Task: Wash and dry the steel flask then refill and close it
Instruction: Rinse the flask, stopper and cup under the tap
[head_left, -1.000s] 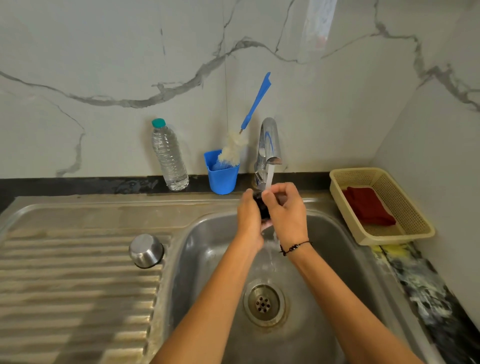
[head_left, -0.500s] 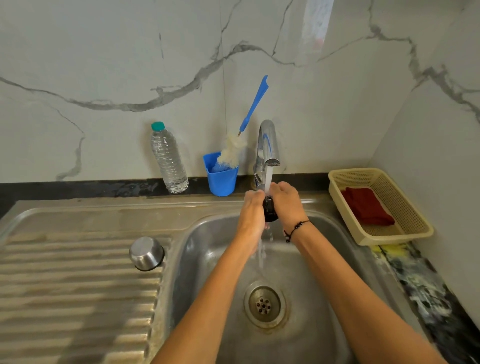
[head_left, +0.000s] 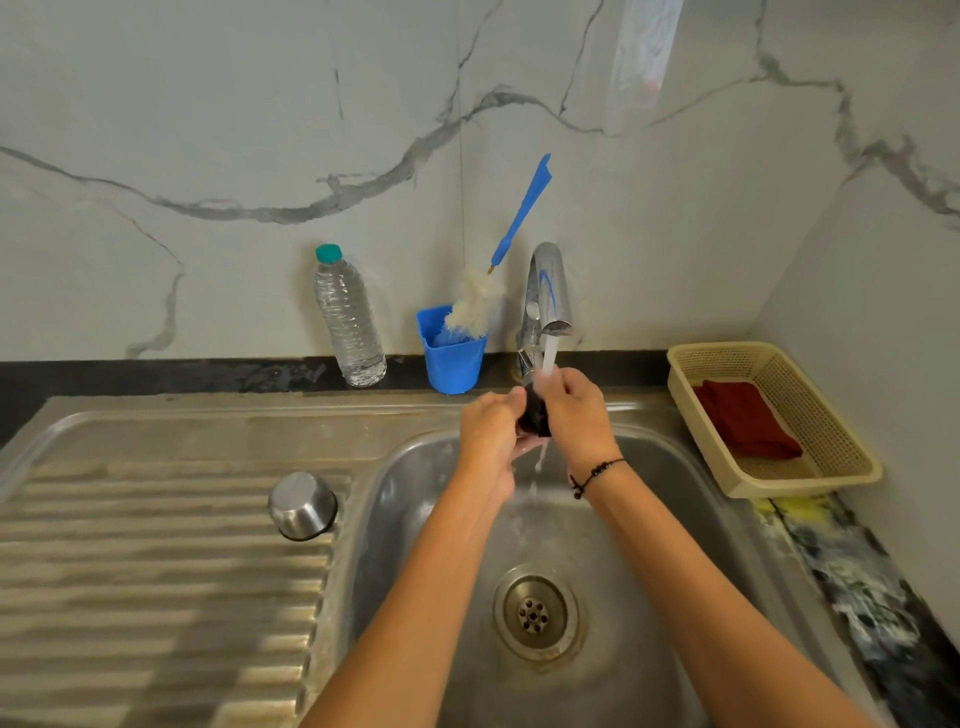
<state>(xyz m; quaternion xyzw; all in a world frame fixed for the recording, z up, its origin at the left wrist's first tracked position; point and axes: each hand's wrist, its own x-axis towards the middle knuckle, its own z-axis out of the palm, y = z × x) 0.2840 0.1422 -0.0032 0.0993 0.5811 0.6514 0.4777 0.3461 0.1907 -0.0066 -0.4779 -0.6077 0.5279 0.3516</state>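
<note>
- Black flask stopper (head_left: 535, 413) sits under the tap (head_left: 548, 296), water running onto it above the steel sink (head_left: 415, 467).
- Left hand (head_left: 491, 428) and right hand (head_left: 576, 415) both curl around it, fingers closed on either side.
- Steel flask cup (head_left: 302, 505) stands upside down on the draining board (head_left: 156, 571).

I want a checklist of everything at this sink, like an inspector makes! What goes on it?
Surface: ridged steel drainboard beside the steel sink basin.
Job's things: small black part under water from the chrome tap; upside-down steel cup on the drainboard.
Clutter: clear plastic water bottle; blue cup holding a blue-handled bottle brush; beige basket with red cloth.
Grippers: left hand and right hand hold the black part.
Cables: nothing seen.
Surroundings: marble-pattern wall.
</note>
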